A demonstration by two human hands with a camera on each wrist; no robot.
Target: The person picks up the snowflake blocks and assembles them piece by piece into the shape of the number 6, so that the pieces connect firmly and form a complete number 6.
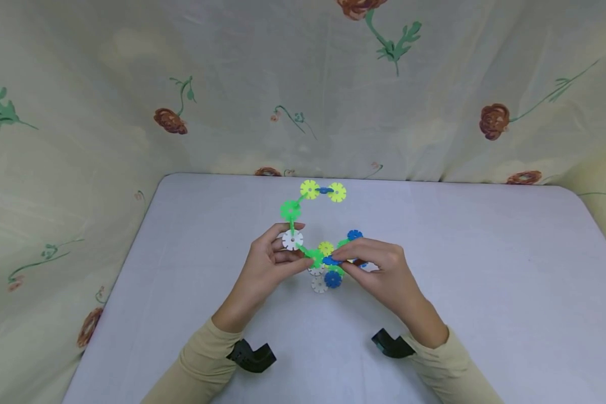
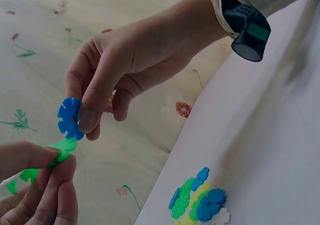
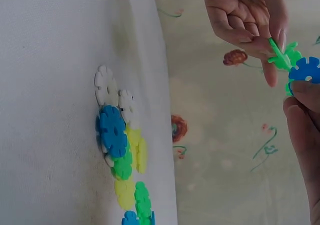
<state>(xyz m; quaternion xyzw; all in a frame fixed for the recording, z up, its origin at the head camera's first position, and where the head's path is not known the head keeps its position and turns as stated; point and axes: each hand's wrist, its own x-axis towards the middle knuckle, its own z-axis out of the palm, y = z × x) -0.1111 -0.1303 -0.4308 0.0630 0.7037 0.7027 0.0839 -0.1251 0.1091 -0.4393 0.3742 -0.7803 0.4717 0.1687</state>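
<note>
Your right hand (image 1: 379, 266) is pinching a blue disc (image 2: 69, 118) between thumb and forefinger, holding it edge to edge against a green disc (image 2: 62, 150). Your left hand (image 1: 272, 261) is gripping that green disc with curled fingers, and with it the chain (image 1: 303, 216) it belongs to. The chain is arching up and away from your left hand: a white disc (image 1: 292, 240) by your fingers, then green, then two yellow discs joined by a blue one at the far end. Below and between your hands, a pile (image 3: 120, 150) of loose discs is lying on the counter (image 1: 485, 292), white, blue, yellow and green. A flowered curtain (image 1: 131, 84) is hanging beyond the counter.
</note>
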